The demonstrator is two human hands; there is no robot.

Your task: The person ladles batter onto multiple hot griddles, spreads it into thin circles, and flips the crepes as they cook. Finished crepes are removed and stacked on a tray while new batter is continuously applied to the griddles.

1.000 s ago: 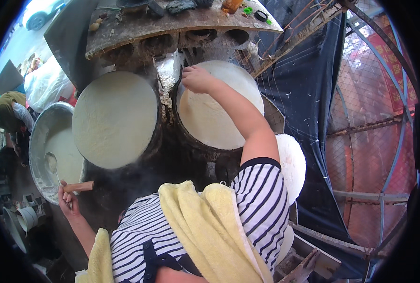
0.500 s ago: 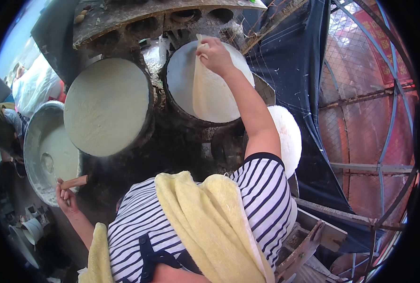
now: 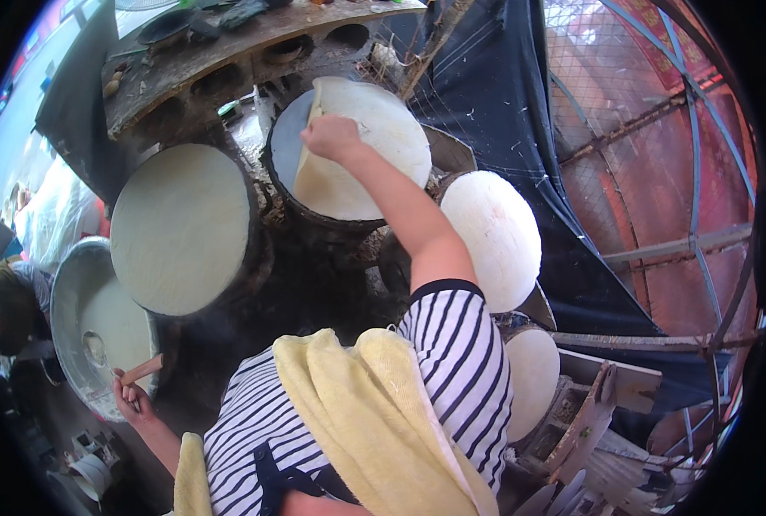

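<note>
My right hand (image 3: pixel 331 138) is closed on the left edge of a thin, pale round pancake (image 3: pixel 379 150), which is folded up there. Beneath it, the griddle's grey surface (image 3: pixel 287 142) shows at the left. My left hand (image 3: pixel 134 402) grips a flat wooden scraper (image 3: pixel 142 370) beside a big metal basin (image 3: pixel 61 331) of pale batter (image 3: pixel 116 301). A round ladle bowl (image 3: pixel 94 347) lies in the batter; its handle runs toward my left hand, but I cannot tell whether I hold it. Another pale round layer (image 3: pixel 181 230) covers the griddle at left.
White round sheets (image 3: pixel 492 242) lie right of my arm, and another pale disc (image 3: pixel 533 383) sits nearer. A shelf of hollow blocks (image 3: pixel 254 43) stands behind the griddles. Dark sheeting (image 3: pixel 503 112) hangs at right before a metal frame. Another person (image 3: pixel 13 301) bends at far left.
My right hand has moved left across the griddle, and the pancake now spreads over more of it. My left hand still has the scraper. The whole view has shifted, showing more at right.
</note>
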